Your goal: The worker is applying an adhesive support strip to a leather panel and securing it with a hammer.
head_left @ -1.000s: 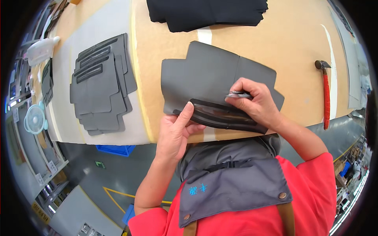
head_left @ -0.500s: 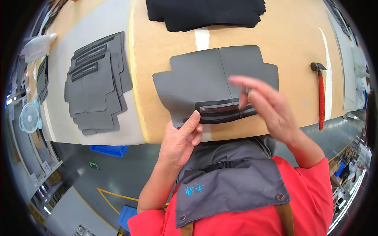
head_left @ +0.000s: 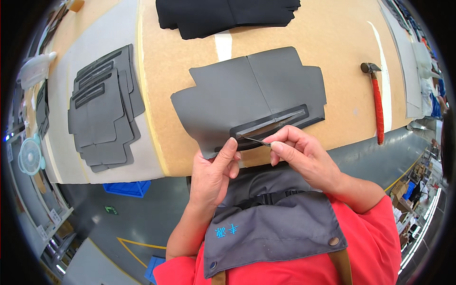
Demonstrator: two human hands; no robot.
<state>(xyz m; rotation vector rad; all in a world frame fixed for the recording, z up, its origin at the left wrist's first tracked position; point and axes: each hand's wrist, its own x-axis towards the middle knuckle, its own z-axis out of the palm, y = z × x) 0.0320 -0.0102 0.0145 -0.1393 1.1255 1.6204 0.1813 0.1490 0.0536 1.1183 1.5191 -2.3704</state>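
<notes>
A grey sheet panel point(head_left: 232, 88) with notched corners and a stitched centre line lies on the table in front of me. Along its near edge runs a long slot point(head_left: 270, 126) with a black border, and brown shows through the gap. My left hand point(head_left: 209, 178) grips the panel's near left corner, thumb on top beside the slot's left end. Between the thumb and fingers of my right hand point(head_left: 306, 159) is a thin dark strip point(head_left: 256, 140), which stretches to the slot's left end. The strip's near end is hidden in my fingers.
Similar grey panels point(head_left: 99, 114) with black-bordered slots lie overlapped on the left. A stack of black sheets point(head_left: 228, 16) sits at the far side. On the right lies a hammer point(head_left: 378, 104) with a red handle. A blue crate point(head_left: 126, 188) stands below the table's near edge.
My right hand has come down from above the panel to the slot and now pinches the strip. More of the slot gapes. The whole scene has shifted slightly left in view.
</notes>
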